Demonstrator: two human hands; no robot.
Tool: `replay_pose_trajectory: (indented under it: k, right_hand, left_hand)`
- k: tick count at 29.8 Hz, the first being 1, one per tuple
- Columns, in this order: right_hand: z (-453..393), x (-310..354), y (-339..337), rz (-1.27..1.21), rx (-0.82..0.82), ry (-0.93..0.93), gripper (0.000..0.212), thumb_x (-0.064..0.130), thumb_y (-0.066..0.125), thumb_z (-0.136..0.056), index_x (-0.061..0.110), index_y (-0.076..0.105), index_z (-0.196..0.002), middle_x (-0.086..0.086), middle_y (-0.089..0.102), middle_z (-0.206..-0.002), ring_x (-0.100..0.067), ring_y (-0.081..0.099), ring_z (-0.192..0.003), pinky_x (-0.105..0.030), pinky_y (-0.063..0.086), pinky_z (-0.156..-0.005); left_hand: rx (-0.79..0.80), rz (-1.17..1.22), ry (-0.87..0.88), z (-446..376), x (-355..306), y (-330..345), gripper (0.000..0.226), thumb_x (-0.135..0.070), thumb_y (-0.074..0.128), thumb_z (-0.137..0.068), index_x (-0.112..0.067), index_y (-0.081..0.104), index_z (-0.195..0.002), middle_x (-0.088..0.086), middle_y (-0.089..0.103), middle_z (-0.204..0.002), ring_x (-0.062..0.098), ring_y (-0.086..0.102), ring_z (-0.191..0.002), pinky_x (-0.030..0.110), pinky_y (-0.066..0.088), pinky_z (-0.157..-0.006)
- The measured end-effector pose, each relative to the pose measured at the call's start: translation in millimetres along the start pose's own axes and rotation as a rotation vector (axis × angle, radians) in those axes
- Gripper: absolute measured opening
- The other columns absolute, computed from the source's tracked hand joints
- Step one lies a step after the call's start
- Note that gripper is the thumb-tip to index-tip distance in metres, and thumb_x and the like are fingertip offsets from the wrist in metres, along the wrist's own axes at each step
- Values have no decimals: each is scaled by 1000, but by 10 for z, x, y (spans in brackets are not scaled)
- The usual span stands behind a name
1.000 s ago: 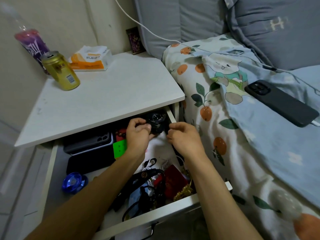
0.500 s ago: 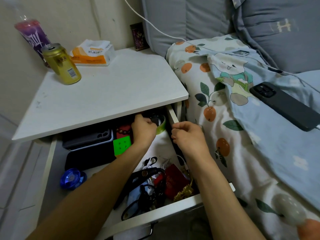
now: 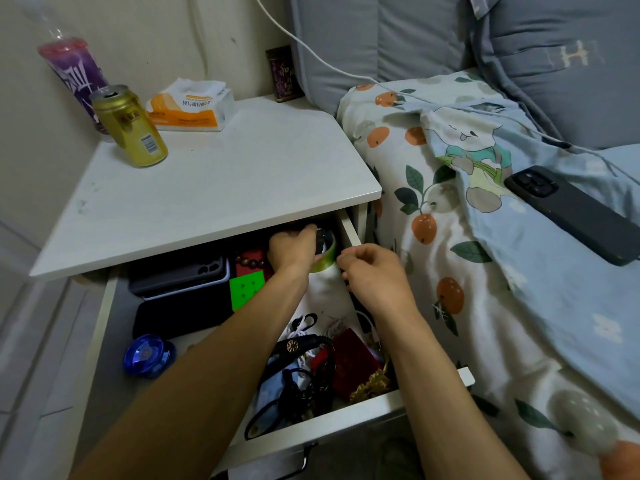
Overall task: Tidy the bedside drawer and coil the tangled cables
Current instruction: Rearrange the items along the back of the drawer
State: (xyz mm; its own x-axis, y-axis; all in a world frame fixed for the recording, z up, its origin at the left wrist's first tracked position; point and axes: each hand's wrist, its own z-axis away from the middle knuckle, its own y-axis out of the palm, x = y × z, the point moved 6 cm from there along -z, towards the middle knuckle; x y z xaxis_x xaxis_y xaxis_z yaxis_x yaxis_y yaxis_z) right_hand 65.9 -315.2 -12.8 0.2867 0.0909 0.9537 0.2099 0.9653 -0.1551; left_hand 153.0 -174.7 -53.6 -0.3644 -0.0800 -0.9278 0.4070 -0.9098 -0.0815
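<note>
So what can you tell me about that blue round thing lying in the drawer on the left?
The blue round thing looks like a yo-yo: two glossy, see-through blue discs of what seems to be plastic, joined at the middle, with a paler hub showing on the upper face. It lies tilted on the grey floor of the open drawer, near the left wall and towards the front. It sits apart from the black cases behind it, and neither hand touches it. I can see no string.
</note>
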Motion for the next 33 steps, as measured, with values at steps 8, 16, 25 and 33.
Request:
replay_pose_trajectory:
  k: [8,16,25,33]
  right_hand:
    - [4,4,-2,7,1,12,8,26,60,-90,24,68,-91,3,67,-87,-15,62,-85,-26,45,-70]
    - [17,31,9,16,1,-15,8,25,60,-91,24,67,-88,5,65,-80,-14,61,-82,-25,43,-66]
    - [35,58,1,20,12,-47,22,16,57,-88,27,67,-71,10,64,-71,-12,60,-76,-27,44,-67]
    - [-1,27,-40,18,-6,-41,10,23,60,-90,26,68,-84,6,67,-83,-12,63,-84,-26,48,-71]
  left_hand:
    - [43,80,-120,75,-81,79,11,-1,62,-88,0,56,-97,19,61,-100,26,65,-72,27,56,-44]
    - [106,145,-58,163,-10,69,34,7,50,-91,-8,39,-120,17,48,-126,38,69,-94,25,59,-57]
    - [8,-202,150,147,-69,48,14,-1,52,-85,-4,57,-98,16,64,-101,8,59,-54,15,42,-39]
    - [-21,-556,337,36,-137,-5,20,-21,63,-89,-1,65,-92,21,67,-97,36,65,-87,29,50,-72]
